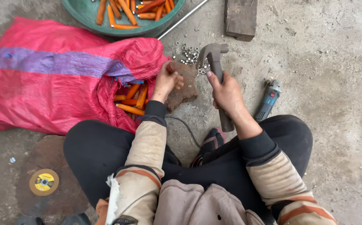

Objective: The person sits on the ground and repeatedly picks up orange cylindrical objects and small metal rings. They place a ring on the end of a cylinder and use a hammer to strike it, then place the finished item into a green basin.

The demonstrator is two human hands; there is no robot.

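Concrete floor fills the view, grey and rough. You sit cross-legged on it, black trousers, beige sleeves with orange bands.

Big red woven sack with a purple stripe lies at your left, mouth open toward your knee. Orange handles spill out of the mouth, just beside your left wrist.

Green basin at the top edge, partly cut off, holds more orange pieces. A thin metal rod runs slantwise by its rim. Dark wooden block sits on the floor at top, right of the rod.

Rusty flat metal slab lies on the floor in front of your shins and under your left hand.

Your right hand is wrapped tight round the grip of a claw hammer. Head is up, above the slab and over the pile of small silver nuts. The handle's butt end sticks out below your wrist.

Your left hand is closed round a small reddish-orange round piece, held upright over the slab's top edge, end pointing up toward the hammer head. Can't tell if it touches the slab.

Blue angle grinder lies on the floor just right of your right forearm; a dark cable runs near your feet. Yellow cutting disc lies flat near your left knee, well apart from both hands.
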